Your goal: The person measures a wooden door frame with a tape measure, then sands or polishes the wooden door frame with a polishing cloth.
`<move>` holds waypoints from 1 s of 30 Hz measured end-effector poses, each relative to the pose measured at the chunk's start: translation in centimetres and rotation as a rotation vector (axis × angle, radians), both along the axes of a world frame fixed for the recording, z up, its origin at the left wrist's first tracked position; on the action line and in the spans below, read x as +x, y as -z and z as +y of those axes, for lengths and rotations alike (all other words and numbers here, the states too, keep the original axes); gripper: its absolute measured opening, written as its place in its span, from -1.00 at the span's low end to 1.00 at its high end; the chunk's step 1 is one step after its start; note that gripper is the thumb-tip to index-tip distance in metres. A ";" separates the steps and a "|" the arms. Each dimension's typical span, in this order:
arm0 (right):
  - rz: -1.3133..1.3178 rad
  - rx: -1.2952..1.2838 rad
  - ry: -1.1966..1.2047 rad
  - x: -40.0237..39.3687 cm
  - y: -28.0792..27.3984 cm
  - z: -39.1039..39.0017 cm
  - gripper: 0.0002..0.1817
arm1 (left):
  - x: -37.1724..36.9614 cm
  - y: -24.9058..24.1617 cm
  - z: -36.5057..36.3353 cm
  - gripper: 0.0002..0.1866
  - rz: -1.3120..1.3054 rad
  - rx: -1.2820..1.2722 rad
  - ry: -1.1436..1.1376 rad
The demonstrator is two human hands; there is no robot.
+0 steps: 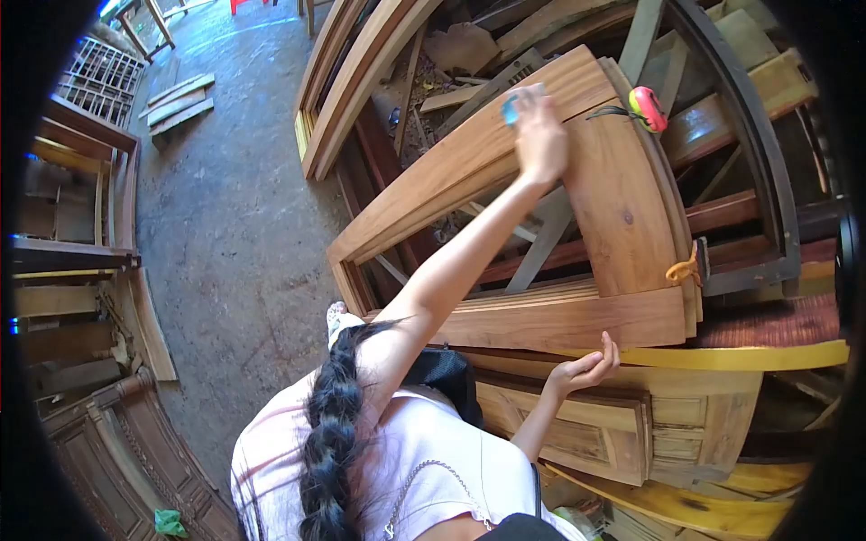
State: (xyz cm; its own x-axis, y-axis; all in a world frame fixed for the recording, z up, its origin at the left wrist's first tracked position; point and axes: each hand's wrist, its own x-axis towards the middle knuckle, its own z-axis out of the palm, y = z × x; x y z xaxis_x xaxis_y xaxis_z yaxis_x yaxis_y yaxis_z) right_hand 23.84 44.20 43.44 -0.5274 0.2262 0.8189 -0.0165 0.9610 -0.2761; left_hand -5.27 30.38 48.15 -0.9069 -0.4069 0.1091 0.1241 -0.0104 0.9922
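My left hand (541, 135), slightly blurred, presses a small blue-and-white object (511, 110) onto the upper rail of a wooden frame (433, 167). Its fingers are closed over the object, which is partly hidden. Just below the frame's lower rail, my right hand (586, 368) is held palm up with loosely bent fingers, apart and holding nothing. A pink and yellow tape measure (647, 109) with a dark strap lies at the frame's upper right corner. An orange clamp-like piece (684, 269) sits at its right edge.
More wooden frames (356, 86) stand behind, among offcuts. A dark curved frame (780, 180) is at the right. Panelled boards (577, 437) and a yellow strip (767, 357) lie below. On the floor (239, 198) at the left are stacked wood pieces (180, 106) and carved panels (135, 451).
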 end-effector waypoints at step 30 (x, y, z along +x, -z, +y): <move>0.141 -0.174 -0.105 -2.3 -1.3 2.6 -0.77 | 2.6 0.0 1.8 -0.45 0.370 -0.373 0.093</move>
